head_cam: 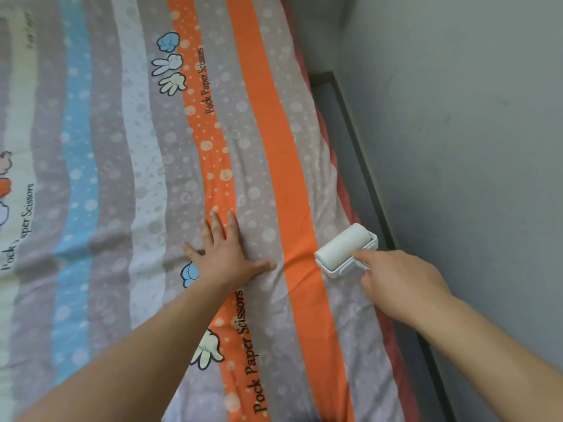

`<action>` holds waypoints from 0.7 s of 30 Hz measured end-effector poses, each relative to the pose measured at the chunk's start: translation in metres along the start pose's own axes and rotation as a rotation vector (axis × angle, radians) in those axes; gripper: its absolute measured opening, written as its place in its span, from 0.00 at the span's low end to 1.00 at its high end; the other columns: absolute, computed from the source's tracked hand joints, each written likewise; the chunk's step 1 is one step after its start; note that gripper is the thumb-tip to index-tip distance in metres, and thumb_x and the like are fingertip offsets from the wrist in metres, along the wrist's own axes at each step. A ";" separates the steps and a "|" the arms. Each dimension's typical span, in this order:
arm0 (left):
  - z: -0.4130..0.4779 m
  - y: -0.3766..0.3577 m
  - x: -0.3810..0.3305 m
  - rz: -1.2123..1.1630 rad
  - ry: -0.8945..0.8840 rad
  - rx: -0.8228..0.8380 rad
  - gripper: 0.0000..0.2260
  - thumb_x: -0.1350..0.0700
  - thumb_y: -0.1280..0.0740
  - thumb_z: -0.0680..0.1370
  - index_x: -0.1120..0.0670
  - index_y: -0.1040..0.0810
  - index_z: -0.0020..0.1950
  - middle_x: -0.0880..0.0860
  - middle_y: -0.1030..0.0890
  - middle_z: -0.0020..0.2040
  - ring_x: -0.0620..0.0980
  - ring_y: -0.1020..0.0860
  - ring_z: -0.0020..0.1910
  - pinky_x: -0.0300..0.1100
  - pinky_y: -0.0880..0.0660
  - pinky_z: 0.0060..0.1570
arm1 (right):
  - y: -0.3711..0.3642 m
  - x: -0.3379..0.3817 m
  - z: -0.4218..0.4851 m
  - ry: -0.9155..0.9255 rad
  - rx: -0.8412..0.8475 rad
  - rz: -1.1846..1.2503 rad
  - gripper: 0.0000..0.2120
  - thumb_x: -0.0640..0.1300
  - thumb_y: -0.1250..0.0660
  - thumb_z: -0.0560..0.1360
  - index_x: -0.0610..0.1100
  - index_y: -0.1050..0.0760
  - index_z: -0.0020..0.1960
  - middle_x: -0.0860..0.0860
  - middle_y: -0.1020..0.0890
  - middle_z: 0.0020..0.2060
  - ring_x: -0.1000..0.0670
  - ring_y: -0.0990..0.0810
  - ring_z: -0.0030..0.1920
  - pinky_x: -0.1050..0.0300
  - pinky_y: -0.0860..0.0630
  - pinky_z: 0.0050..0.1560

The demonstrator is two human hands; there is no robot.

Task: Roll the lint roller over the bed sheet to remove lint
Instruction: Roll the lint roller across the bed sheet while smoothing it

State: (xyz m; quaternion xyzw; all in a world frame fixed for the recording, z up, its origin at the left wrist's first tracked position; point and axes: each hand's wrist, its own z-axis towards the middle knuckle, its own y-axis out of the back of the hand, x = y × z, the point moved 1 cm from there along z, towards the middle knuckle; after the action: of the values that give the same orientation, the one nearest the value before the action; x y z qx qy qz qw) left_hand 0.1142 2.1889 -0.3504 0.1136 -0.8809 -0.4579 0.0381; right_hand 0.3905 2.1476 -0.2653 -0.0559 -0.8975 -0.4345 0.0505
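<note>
A white lint roller (342,249) lies pressed on the striped bed sheet (128,153), on the grey dotted band near the bed's right edge. My right hand (399,284) grips its handle from behind, with the forefinger stretched along the frame. The handle itself is hidden under that hand. My left hand (227,254) rests flat on the sheet to the left of the roller, fingers spread over a grey band and an orange stripe, holding nothing.
The sheet carries orange, blue, white and grey stripes with cartoon hands and printed words. A red mattress edge (335,159) runs along the right. Beyond it is a dark bed frame rail (359,153), then a grey wall (472,117) close by.
</note>
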 end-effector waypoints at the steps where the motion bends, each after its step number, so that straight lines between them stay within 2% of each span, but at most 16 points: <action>1: 0.000 0.000 0.000 -0.018 -0.007 0.003 0.65 0.20 0.33 0.60 0.45 0.71 0.80 0.51 0.73 0.79 0.55 0.69 0.79 0.73 0.61 0.72 | 0.003 -0.003 -0.004 -0.010 0.012 -0.010 0.17 0.45 0.44 0.75 0.58 0.30 0.61 0.51 0.20 0.49 0.45 0.23 0.46 0.54 0.29 0.38; 3: 0.000 -0.001 0.005 -0.071 -0.035 -0.010 0.64 0.21 0.33 0.61 0.45 0.70 0.80 0.51 0.72 0.80 0.54 0.69 0.79 0.71 0.62 0.73 | 0.011 -0.007 -0.011 -0.033 0.046 -0.049 0.18 0.46 0.44 0.74 0.60 0.30 0.61 0.53 0.20 0.50 0.46 0.22 0.48 0.55 0.26 0.41; 7: -0.006 -0.012 0.025 -0.125 -0.184 -0.116 0.58 0.23 0.35 0.66 0.46 0.63 0.82 0.52 0.68 0.81 0.53 0.68 0.80 0.65 0.64 0.76 | 0.040 -0.004 -0.033 -0.105 0.118 -0.156 0.18 0.48 0.44 0.72 0.63 0.29 0.59 0.56 0.21 0.48 0.50 0.22 0.44 0.55 0.23 0.43; 10: -0.013 -0.015 0.053 -0.107 -0.177 -0.181 0.56 0.23 0.36 0.68 0.47 0.63 0.82 0.54 0.68 0.81 0.53 0.70 0.79 0.63 0.68 0.75 | 0.058 0.024 -0.038 -0.102 -0.018 -0.160 0.18 0.51 0.43 0.73 0.63 0.30 0.61 0.55 0.19 0.53 0.47 0.20 0.48 0.52 0.22 0.46; 12: -0.016 -0.014 0.068 -0.086 -0.120 -0.184 0.57 0.22 0.37 0.67 0.47 0.63 0.82 0.55 0.69 0.81 0.54 0.71 0.78 0.64 0.68 0.74 | 0.063 0.057 -0.021 -0.061 -0.175 -0.056 0.18 0.51 0.42 0.74 0.63 0.29 0.62 0.52 0.19 0.56 0.43 0.21 0.51 0.50 0.22 0.47; 14: -0.016 -0.015 0.075 -0.076 -0.100 -0.143 0.58 0.20 0.38 0.65 0.48 0.64 0.82 0.55 0.69 0.81 0.55 0.71 0.79 0.66 0.66 0.75 | 0.059 0.096 0.009 0.020 -0.258 0.084 0.18 0.50 0.41 0.75 0.60 0.29 0.64 0.50 0.20 0.58 0.42 0.22 0.55 0.48 0.23 0.51; 16: -0.014 -0.020 0.078 -0.070 -0.108 -0.114 0.60 0.19 0.39 0.64 0.47 0.66 0.82 0.55 0.71 0.80 0.56 0.71 0.79 0.67 0.65 0.75 | 0.048 0.135 0.048 0.102 -0.257 0.161 0.18 0.47 0.41 0.76 0.56 0.27 0.65 0.49 0.21 0.61 0.41 0.23 0.58 0.47 0.24 0.54; 18: -0.011 -0.027 0.081 -0.083 -0.117 -0.108 0.61 0.18 0.39 0.63 0.47 0.67 0.81 0.55 0.72 0.79 0.56 0.72 0.78 0.67 0.66 0.75 | 0.034 0.165 0.080 0.135 -0.239 0.164 0.20 0.45 0.42 0.76 0.55 0.28 0.67 0.48 0.21 0.62 0.42 0.23 0.60 0.49 0.25 0.55; 21: -0.004 -0.030 0.083 -0.098 -0.129 -0.111 0.61 0.18 0.39 0.62 0.45 0.69 0.80 0.54 0.73 0.79 0.55 0.74 0.77 0.66 0.67 0.74 | 0.013 0.172 0.102 0.113 -0.179 0.114 0.20 0.44 0.42 0.76 0.55 0.29 0.67 0.47 0.22 0.63 0.41 0.24 0.61 0.49 0.26 0.55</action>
State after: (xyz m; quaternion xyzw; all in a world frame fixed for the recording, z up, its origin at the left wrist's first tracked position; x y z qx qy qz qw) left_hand 0.0390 2.1493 -0.3754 0.1246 -0.8482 -0.5136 -0.0348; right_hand 0.2181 2.2456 -0.2939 -0.0866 -0.8461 -0.5119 0.1207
